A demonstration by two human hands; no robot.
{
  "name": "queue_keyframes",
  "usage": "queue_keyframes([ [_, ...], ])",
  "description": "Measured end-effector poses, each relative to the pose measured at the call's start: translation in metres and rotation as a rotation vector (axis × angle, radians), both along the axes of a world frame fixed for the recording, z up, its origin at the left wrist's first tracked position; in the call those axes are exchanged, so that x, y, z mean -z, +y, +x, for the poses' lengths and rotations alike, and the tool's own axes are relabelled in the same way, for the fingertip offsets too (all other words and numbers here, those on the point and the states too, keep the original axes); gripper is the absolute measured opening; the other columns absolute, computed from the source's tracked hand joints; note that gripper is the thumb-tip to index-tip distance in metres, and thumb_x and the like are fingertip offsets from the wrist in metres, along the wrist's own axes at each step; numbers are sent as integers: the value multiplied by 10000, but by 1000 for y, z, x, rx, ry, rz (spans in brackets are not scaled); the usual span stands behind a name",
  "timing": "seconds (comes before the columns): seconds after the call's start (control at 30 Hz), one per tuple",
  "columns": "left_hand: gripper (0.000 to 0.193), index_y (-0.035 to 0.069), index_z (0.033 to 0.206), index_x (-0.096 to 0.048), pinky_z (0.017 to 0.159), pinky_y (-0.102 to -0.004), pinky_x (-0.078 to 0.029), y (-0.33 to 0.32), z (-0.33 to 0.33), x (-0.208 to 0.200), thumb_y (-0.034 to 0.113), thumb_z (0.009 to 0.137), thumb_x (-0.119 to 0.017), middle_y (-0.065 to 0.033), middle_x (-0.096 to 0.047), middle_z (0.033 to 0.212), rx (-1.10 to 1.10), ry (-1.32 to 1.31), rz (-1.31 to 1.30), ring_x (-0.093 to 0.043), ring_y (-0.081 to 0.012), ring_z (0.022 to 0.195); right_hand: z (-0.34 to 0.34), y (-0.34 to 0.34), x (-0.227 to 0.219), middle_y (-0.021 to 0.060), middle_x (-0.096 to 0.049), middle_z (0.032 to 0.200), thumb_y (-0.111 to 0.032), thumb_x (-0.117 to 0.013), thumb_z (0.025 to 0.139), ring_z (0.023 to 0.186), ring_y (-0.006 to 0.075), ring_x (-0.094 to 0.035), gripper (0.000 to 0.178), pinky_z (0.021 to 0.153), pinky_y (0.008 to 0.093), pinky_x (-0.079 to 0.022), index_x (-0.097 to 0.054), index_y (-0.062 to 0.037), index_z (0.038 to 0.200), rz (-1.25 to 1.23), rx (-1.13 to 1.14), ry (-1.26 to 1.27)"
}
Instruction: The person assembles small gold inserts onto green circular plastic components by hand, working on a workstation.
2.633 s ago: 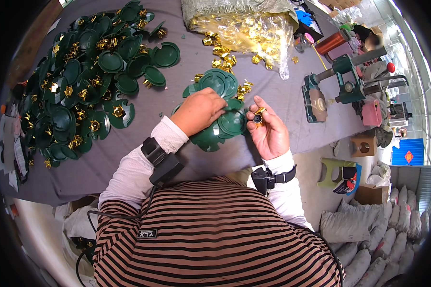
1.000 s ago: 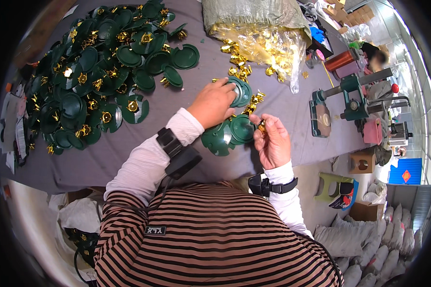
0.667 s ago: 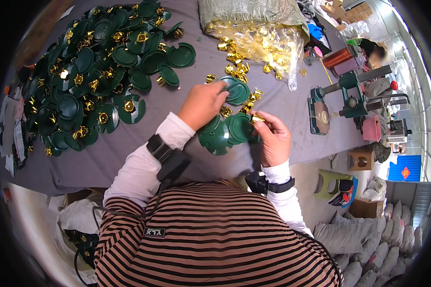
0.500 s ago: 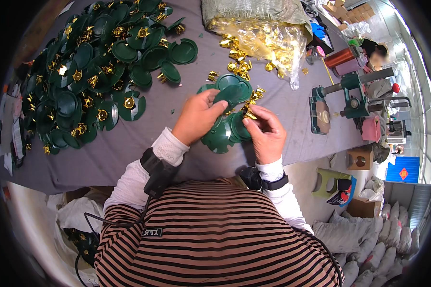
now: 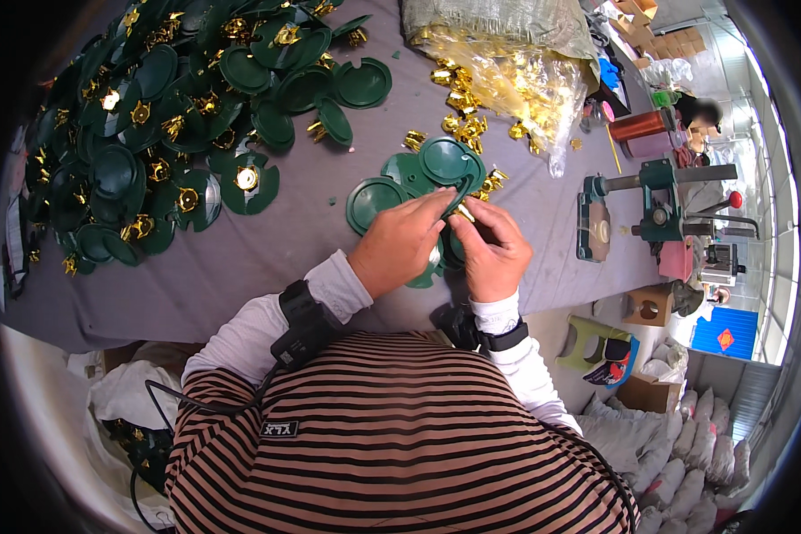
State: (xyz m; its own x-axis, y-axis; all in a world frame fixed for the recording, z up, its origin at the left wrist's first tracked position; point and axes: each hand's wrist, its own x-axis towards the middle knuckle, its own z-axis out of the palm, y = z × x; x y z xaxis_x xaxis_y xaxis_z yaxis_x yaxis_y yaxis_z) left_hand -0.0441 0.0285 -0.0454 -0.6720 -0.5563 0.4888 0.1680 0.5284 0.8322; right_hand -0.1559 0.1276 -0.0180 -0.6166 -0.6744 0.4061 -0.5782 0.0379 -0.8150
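Note:
Near the middle of the table my left hand [image 5: 397,246] pinches a dark green plastic disc [image 5: 459,196], tilted nearly edge-on. My right hand [image 5: 494,251] grips a small gold metal clip [image 5: 465,213] between thumb and fingers, close against the disc. The fingers partly hide where disc and clip meet. Beneath and around my hands lie more green plastic pieces [image 5: 376,203] with round raised discs. Loose gold clips [image 5: 489,184] sit just beyond my right fingertips.
A large heap of green pieces with gold clips [image 5: 116,171] covers the left. A clear bag of gold clips [image 5: 507,76] spills open at the back. To the right stands a green hand press [image 5: 659,200] with a red-knobbed lever, beside a pink container [image 5: 675,258].
My left hand has moved right and slightly down, bringing the green disc against the gold clip in my right hand. The disc has turned edge-on. The whole view has shifted slightly.

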Motion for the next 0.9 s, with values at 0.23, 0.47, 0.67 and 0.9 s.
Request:
queue_keyframes([
  [0.23,386,-28,1213,-534,898,-374,-485,-3,0,-6,-40,827,-538,-199,-586,1196,14,29,-80,-589,-345,1079,0,-2,-17,130,-672,942,34,-699,782,765,156,-655,227,662,242,-544,-647,60,1001,49,74,-791],
  [0.47,348,31,1184,-585,876,-350,-495,-28,5,-10,8,837,-573,-156,-630,1142,-22,-28,-194,-620,-321,1033,-12,7,-19,118,-667,942,-24,-655,844,785,185,-666,275,651,255,-556,-588,51,1099,-39,-82,-1108],
  [0.67,416,53,1265,-532,960,-359,-425,-132,38,-61,68,852,-579,-155,-558,1270,-682,-38,-665,-544,-310,1148,-88,13,5,168,-616,1141,-154,-738,768,1001,242,-622,471,838,340,-517,-576,26,1172,212,86,-200],
  [0.9,453,44,1170,-566,978,-413,-412,-68,48,-26,183,762,-702,-160,-585,1177,68,-354,-345,-522,-347,1134,-109,-10,31,212,-534,1252,-247,-748,684,1158,359,-502,603,986,391,-407,-566,-1,1204,433,-83,224],
])
